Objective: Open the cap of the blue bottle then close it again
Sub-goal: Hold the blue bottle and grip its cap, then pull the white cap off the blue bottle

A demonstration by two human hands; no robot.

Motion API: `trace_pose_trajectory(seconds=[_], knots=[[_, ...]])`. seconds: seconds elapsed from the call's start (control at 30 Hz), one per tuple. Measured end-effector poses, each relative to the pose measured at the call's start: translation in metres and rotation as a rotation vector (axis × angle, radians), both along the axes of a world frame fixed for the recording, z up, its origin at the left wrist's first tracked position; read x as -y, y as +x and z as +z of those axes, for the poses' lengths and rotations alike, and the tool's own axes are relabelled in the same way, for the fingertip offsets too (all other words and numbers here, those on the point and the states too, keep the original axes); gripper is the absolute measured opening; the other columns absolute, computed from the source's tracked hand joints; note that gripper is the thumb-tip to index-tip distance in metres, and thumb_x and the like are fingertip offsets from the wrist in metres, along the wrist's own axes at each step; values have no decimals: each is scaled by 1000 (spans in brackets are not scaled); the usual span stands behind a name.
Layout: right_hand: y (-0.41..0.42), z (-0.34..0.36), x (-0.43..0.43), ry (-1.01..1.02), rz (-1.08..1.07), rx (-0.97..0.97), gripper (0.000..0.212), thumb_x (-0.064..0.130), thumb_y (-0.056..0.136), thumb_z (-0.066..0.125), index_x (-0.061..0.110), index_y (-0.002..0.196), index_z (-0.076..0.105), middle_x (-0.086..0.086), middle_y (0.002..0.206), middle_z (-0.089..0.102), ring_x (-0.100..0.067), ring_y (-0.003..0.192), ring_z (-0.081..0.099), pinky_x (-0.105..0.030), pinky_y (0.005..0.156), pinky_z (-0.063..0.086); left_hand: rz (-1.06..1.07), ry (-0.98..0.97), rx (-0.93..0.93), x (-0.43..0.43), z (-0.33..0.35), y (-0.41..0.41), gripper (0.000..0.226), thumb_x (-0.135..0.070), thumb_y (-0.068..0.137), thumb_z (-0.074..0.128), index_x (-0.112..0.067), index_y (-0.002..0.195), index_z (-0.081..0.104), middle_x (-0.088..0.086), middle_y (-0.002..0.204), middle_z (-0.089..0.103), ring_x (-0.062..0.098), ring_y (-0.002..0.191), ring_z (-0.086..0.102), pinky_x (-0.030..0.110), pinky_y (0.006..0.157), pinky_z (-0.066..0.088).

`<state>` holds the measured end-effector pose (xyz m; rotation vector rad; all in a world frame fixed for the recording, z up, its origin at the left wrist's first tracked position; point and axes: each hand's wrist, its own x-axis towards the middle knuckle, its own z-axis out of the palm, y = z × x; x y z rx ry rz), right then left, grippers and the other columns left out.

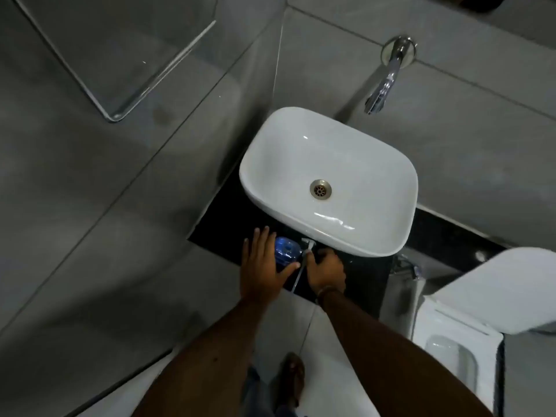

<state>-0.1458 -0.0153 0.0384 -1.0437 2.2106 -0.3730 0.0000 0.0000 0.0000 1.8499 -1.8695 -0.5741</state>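
A small blue bottle (286, 250) stands on the black counter (228, 218) just in front of the white basin. My left hand (262, 266) cups its left side, fingers stretched past it and thumb across its near side. A white pump cap (308, 244) with a thin dip tube (298, 276) sits to the right of the bottle's top. The tube slants down toward me outside the bottle. My right hand (326, 270) is curled around the cap's base, right of the tube. The bottle's mouth is hidden.
A white basin (388, 188) with a metal drain overhangs the counter right behind the bottle. A chrome spout (382, 85) juts from the grey tiled wall. A toilet with raised lid (493, 290) stands at the right. A glass shelf (120, 70) hangs at upper left.
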Motion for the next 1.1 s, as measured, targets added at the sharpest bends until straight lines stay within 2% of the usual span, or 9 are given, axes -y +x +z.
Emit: trace_pose_trajectory(seconds=[0.2, 0.33, 0.47, 0.6, 0.7, 0.77, 0.87, 0.97, 1.1], knots=[[15, -7, 17, 64, -119, 37, 29, 39, 88, 70, 18, 108, 78, -15, 118, 77, -40, 110, 71, -41, 94, 57, 26, 74, -52, -1, 0, 0, 89, -74, 87, 50, -10, 147, 47, 11, 160, 42, 27, 155, 24, 50, 128, 13], [6, -5, 6, 8, -43, 48, 27, 30, 91, 70, 14, 112, 79, -14, 112, 78, -37, 107, 72, -35, 92, 54, 13, 51, -71, 0, -2, 2, 86, -70, 87, 56, -9, 147, 47, 11, 160, 44, 27, 155, 25, 50, 128, 14], [-14, 24, -28, -193, 12, 6, 18, 21, 93, 73, 9, 106, 76, -10, 92, 73, -26, 90, 70, -28, 80, 48, -9, 52, -77, 1, -6, 4, 88, -73, 87, 56, -10, 148, 46, 10, 161, 42, 25, 156, 22, 46, 129, 9], [-16, 71, -40, -506, -131, 261, 17, 16, 90, 78, 6, 102, 72, -13, 88, 75, -22, 82, 73, -41, 83, 62, -24, 35, -100, 4, -9, 7, 86, -71, 86, 60, -11, 146, 48, 9, 160, 42, 25, 155, 24, 41, 128, 4], [2, 101, -32, -684, -121, 420, 13, 13, 91, 77, 19, 102, 75, -22, 96, 75, -33, 92, 76, -38, 87, 62, -25, 11, -107, 3, -8, 7, 85, -71, 87, 59, -10, 145, 49, 11, 159, 45, 27, 154, 26, 46, 129, 11], [16, 108, -27, -743, -64, 449, 23, 10, 91, 76, 30, 101, 75, -25, 97, 73, -33, 90, 74, -29, 86, 60, -25, 15, -105, 2, -8, 7, 86, -73, 88, 53, -10, 146, 48, 11, 159, 44, 26, 155, 26, 48, 128, 13], [26, 102, -25, -766, -4, 449, 30, 10, 91, 76, 34, 110, 73, -19, 103, 74, -20, 93, 74, -18, 86, 57, -27, 20, -97, 2, -9, 8, 87, -75, 88, 49, -10, 146, 48, 11, 159, 44, 26, 155, 25, 47, 128, 12], [27, 87, -21, -759, 30, 413, 22, 13, 90, 77, 28, 107, 74, -11, 102, 73, -18, 94, 75, -20, 84, 59, -37, 27, -80, 2, -9, 8, 89, -76, 87, 48, -10, 147, 47, 11, 160, 43, 26, 155, 24, 47, 128, 11], [28, 67, -18, -724, 109, 337, 23, 21, 90, 76, 41, 98, 70, -1, 97, 70, -17, 91, 73, -21, 79, 60, -38, 19, -64, 1, -9, 8, 92, -79, 87, 41, -9, 147, 48, 11, 160, 44, 26, 155, 26, 47, 128, 12]])
